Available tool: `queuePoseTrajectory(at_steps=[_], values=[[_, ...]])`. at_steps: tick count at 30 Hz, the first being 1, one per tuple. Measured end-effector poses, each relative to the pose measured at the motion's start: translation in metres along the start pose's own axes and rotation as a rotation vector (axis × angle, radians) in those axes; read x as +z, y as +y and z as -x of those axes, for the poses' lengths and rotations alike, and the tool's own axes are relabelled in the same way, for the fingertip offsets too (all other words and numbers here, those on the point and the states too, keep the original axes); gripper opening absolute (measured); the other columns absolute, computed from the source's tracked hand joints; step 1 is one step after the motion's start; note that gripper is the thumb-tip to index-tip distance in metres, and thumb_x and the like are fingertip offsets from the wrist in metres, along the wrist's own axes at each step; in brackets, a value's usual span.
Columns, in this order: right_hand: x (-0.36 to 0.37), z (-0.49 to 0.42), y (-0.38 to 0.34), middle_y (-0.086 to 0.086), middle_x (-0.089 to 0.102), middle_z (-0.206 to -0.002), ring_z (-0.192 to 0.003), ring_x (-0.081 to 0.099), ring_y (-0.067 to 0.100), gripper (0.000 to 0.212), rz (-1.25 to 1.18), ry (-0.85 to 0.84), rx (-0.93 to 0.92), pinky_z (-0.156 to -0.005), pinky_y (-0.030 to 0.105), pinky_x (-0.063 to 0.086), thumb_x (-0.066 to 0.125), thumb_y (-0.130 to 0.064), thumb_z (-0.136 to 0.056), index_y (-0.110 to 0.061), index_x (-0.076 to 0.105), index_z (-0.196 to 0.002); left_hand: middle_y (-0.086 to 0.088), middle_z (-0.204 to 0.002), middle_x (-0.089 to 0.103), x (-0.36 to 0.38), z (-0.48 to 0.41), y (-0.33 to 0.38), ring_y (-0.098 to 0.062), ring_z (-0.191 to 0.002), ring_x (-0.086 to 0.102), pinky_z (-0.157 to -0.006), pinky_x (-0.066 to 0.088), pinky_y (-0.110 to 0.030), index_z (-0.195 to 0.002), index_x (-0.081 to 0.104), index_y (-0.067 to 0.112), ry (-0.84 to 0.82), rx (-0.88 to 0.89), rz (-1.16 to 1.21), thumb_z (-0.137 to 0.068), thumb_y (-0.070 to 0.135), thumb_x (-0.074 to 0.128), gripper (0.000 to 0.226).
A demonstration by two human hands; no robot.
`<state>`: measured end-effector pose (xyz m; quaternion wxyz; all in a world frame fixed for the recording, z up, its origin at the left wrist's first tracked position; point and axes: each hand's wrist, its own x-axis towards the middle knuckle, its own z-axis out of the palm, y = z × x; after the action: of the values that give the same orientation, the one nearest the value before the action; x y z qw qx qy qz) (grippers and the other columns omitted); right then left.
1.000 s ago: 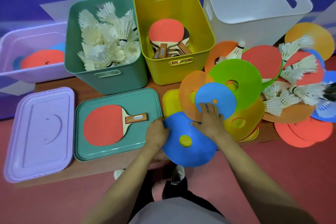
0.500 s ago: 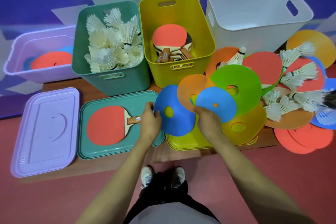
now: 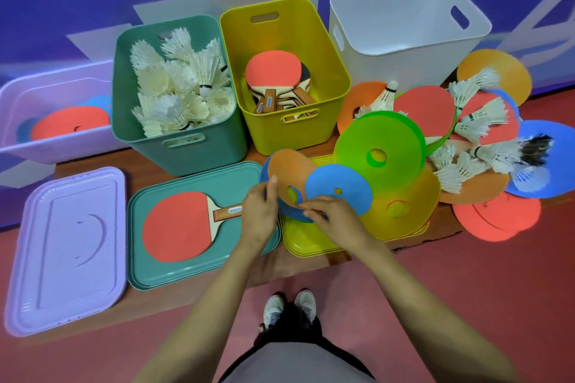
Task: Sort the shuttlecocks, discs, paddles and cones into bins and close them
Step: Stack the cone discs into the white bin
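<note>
My left hand (image 3: 259,211) and my right hand (image 3: 334,217) both grip a small stack of flat discs: an orange disc (image 3: 287,176) on top and a blue disc (image 3: 291,211) mostly hidden beneath it. Beside them a smaller blue disc (image 3: 339,188) overlaps a green disc (image 3: 378,154) and a yellow disc (image 3: 404,205). A red paddle (image 3: 177,225) lies on the green lid (image 3: 202,267). The green bin (image 3: 180,146) holds shuttlecocks, the yellow bin (image 3: 292,130) holds paddles, and the lilac bin (image 3: 53,146) holds discs. The white bin (image 3: 404,40) looks bare inside.
A heap of red, orange and blue discs with loose shuttlecocks (image 3: 479,121) covers the table's right end. A lilac lid (image 3: 65,249) lies at the front left and a yellow lid (image 3: 308,242) under my right hand. My shoes (image 3: 289,308) stand on the red floor.
The blue disc, held low near the table's front edge a second ago, has gone up and under the orange disc. Both hands have come together on that stack.
</note>
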<state>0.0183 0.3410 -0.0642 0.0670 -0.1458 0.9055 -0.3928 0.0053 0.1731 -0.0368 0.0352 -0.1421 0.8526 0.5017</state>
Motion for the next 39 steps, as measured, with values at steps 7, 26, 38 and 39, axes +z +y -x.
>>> queuePoseTrajectory(at_steps=[7, 26, 38, 39], values=[[0.006, -0.001, -0.004, 0.007, 0.069, -0.093, -0.087, 0.063, 0.025, 0.017, 0.148, -0.011, 0.091, -0.069, 0.037, 0.048, 0.057, -0.019, -0.090, -0.016, 0.070, -0.102, -0.017, -0.086, 0.065, -0.013, -0.011, -0.010, -0.031, -0.078, 0.059, -0.076, 0.049, -0.041, -0.092, 0.065, -0.003, -0.042, 0.033, -0.115, -0.098, 0.023, 0.048, 0.031], [0.018, -0.034, -0.039, 0.014, 0.062, -0.097, -0.090, 0.060, 0.035, 0.017, 0.496, 0.087, 0.293, -0.060, 0.035, 0.041, 0.049, -0.019, -0.092, -0.008, 0.060, -0.100, -0.014, -0.098, 0.065, -0.097, -0.024, -0.038, -0.030, -0.084, 0.060, -0.073, 0.048, -0.039, -0.105, 0.064, 0.006, 0.283, 0.115, -0.104, -0.087, 0.004, 0.051, 0.022], [0.000, -0.045, -0.091, 0.009, 0.064, -0.095, -0.082, 0.062, 0.030, 0.022, 0.131, 0.482, -0.003, -0.063, 0.039, 0.050, 0.051, -0.019, -0.090, -0.007, 0.065, -0.099, -0.006, -0.096, 0.061, -0.130, -0.007, -0.031, -0.013, -0.080, 0.056, -0.064, 0.042, -0.012, -0.095, 0.057, 0.016, 0.435, 0.211, 0.160, -0.090, 0.005, 0.052, 0.013], [-0.004, -0.045, -0.098, 0.008, 0.064, -0.095, -0.082, 0.061, 0.028, 0.020, 0.101, 0.513, -0.035, -0.064, 0.038, 0.049, 0.051, -0.017, -0.090, -0.007, 0.066, -0.099, -0.006, -0.097, 0.062, -0.131, -0.006, -0.029, -0.016, -0.082, 0.058, -0.067, 0.044, -0.015, -0.095, 0.057, 0.016, 0.448, 0.217, 0.192, -0.090, 0.006, 0.053, 0.012]])
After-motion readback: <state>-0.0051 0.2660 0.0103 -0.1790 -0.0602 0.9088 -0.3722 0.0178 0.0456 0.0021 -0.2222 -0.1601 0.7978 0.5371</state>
